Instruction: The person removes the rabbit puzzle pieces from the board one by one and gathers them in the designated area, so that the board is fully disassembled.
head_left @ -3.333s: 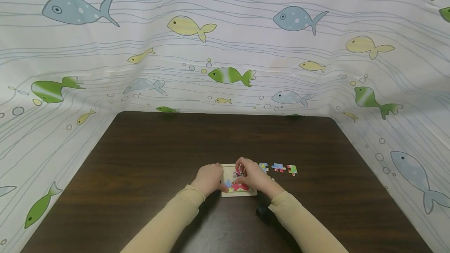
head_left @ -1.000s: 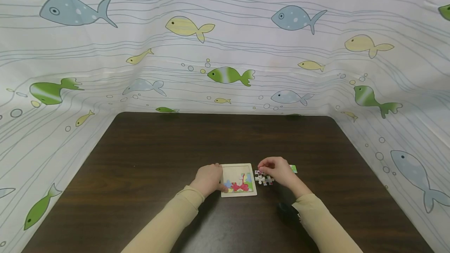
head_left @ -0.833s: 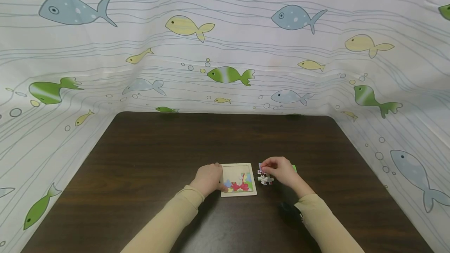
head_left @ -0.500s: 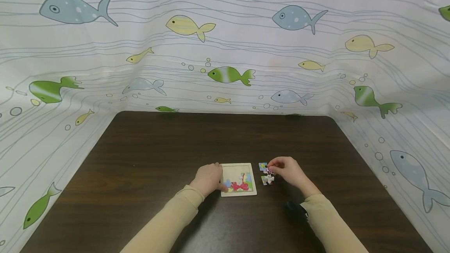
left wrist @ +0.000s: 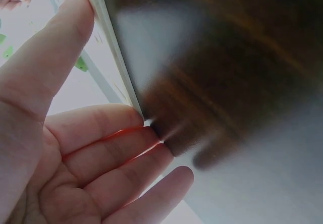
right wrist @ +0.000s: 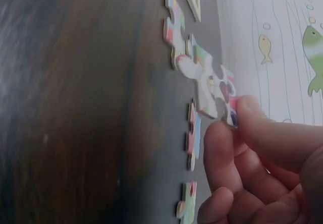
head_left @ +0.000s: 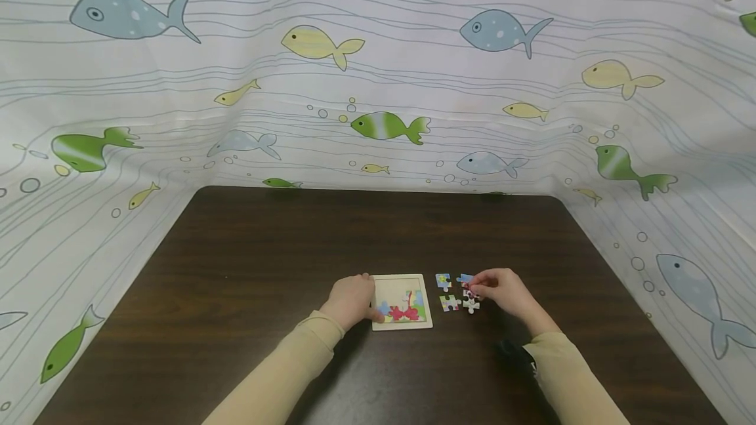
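A small wooden puzzle tray (head_left: 380,286) lies on the table with its near and right parts filled by coloured pieces. My left hand (head_left: 351,300) holds its left side, thumb towards the near corner and fingertips at the far one; the left wrist view shows the hand (left wrist: 75,158) against the tray's edge (left wrist: 120,52). Right of the tray, my right hand (head_left: 499,288) pinches a puzzle piece (right wrist: 231,95) between thumb and finger. A second, white-patterned piece (right wrist: 204,77) appears joined to it; both are off the table. The left wrist view barely shows the right hand.
Loose puzzle pieces lie right of the tray: a blue one with yellow (head_left: 443,281), a pale one (head_left: 449,303) and a blue one (head_left: 464,278) partly hidden by my hand. The right wrist view shows a green piece (right wrist: 188,204). A fish-patterned curtain (head_left: 378,84) surrounds the dark table (head_left: 266,248).
My right hand has left the tray and moved rightward past the loose pieces, carrying the bunny-face piece with the white-patterned piece now attached. My left hand stays on the tray.
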The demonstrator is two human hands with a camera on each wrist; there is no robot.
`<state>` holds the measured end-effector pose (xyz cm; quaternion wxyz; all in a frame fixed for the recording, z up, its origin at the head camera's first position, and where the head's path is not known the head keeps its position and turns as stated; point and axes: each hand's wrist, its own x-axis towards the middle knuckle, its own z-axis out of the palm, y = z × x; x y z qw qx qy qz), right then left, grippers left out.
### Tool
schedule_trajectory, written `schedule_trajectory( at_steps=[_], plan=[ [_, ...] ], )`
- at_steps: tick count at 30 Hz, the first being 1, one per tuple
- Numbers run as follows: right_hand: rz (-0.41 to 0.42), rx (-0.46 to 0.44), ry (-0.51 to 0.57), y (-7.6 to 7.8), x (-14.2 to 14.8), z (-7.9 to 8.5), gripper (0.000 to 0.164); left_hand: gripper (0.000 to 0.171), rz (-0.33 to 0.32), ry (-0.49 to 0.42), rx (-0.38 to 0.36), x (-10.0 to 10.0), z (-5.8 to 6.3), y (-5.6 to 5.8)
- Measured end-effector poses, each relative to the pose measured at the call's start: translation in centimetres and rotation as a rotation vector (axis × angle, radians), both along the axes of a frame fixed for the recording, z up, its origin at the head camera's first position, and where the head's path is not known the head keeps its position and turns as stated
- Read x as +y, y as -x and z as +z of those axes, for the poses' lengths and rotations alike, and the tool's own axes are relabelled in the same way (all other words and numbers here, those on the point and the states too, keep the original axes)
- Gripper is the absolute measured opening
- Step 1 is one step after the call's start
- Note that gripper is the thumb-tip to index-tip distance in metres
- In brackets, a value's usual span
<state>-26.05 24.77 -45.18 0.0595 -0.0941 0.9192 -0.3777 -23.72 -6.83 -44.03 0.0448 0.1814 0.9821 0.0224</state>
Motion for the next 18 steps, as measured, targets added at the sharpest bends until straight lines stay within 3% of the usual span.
schedule_trajectory(
  at_steps=[7, 18],
  plan=[
    [0.003, -0.031, -0.033, -0.19, 0.41, -0.34, 0.011, 0.08, 0.002, 0.005, -0.004, -0.04, -0.01, -0.07],
    [-0.021, 0.031, -0.148, 0.0, -0.14, -0.97, 0.004, 0.08, 0.0, 0.009, -0.001, 0.06, -0.01, -0.01]
  ],
)
